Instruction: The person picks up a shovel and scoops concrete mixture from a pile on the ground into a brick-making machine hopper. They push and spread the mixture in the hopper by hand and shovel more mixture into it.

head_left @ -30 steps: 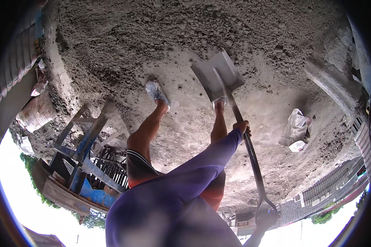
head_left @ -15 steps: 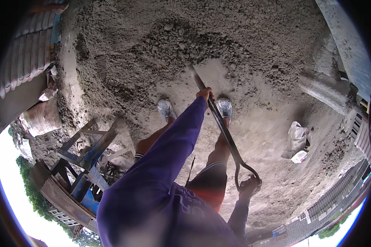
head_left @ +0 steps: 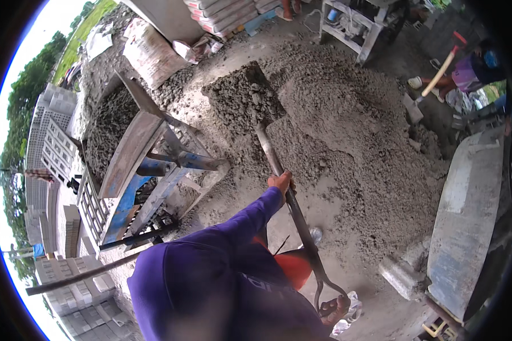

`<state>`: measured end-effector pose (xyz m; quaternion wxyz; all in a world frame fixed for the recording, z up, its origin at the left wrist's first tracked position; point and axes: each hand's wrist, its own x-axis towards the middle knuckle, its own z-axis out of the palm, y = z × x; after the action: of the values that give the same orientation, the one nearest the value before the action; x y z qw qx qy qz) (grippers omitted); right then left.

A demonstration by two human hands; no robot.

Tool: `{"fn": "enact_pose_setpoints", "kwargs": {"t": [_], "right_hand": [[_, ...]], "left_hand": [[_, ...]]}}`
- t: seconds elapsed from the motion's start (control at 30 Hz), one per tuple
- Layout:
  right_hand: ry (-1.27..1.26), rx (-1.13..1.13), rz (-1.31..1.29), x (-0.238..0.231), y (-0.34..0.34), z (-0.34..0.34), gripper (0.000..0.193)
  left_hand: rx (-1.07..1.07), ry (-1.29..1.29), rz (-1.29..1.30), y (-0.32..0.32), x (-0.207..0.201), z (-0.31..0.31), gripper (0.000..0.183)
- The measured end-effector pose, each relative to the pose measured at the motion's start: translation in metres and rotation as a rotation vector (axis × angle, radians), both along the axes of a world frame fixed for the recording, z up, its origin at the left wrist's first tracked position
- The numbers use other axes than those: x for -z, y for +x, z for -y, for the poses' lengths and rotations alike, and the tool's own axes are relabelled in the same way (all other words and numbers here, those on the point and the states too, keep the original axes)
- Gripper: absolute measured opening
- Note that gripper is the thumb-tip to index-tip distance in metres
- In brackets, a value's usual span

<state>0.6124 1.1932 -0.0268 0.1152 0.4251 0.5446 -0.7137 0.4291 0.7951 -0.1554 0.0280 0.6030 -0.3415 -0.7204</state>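
Note:
A shovel (head_left: 302, 224) slants across the middle, its blade out ahead of me with a heap of damp grey mix (head_left: 242, 96) on it. My left hand (head_left: 281, 184) is closed round the shaft, below the blade. Down at the lower right, my right hand (head_left: 337, 311) grips the looped handle at the shovel's end. The blade's metal is mostly hidden under the load, which hangs in view over the left edge of a large mound of grey mix (head_left: 352, 131).
At left stands a blue-framed hopper (head_left: 133, 153) holding grey mix, with stacked blocks (head_left: 82, 292) behind. A filled sack (head_left: 153, 54) lies beyond it. A machine frame (head_left: 355, 25) stands at the back. At right are a co-worker's shovel (head_left: 438, 77) and a large metal sheet (head_left: 466, 221).
The view has swung left and up. The blade has risen from the mound's edge, now loaded with grey mix. Both hands keep their hold on the shovel.

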Motion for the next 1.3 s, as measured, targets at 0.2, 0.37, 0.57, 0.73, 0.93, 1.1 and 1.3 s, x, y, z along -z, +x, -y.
{"fn": "enact_pose_setpoints", "kwargs": {"t": [0.2,0.37,0.57,0.73,0.93,1.1,1.3], "right_hand": [[-0.120,-0.399,-0.357,-0.108,-0.177,0.084,0.032],[-0.116,-0.751,-0.840,-0.293,-0.273,0.194,0.025],[0.368,-0.941,-1.614,-0.413,-0.174,0.283,0.028],[0.206,-1.514,-2.416,-0.245,-0.153,0.288,0.025],[0.556,-1.431,-1.648,0.026,-0.147,0.169,0.025],[0.156,-0.866,-0.662,0.082,-0.125,0.003,0.024],[0.185,-0.074,-0.108,0.108,0.027,-0.152,0.011]], "left_hand": [[-0.224,-0.259,-0.456,-0.029,-0.211,0.141,0.016],[-0.516,-0.219,-0.852,-0.022,-0.312,0.262,0.016],[-0.636,-0.143,-1.315,0.032,-0.358,0.341,0.013],[-0.650,-0.321,-1.119,0.144,-0.282,0.338,0.015],[-0.528,-0.544,-0.518,0.101,-0.198,0.188,0.027],[-0.144,-0.343,-0.723,0.030,-0.167,0.069,0.018],[0.103,0.039,-0.136,-0.015,0.094,-0.163,0.014]]}}
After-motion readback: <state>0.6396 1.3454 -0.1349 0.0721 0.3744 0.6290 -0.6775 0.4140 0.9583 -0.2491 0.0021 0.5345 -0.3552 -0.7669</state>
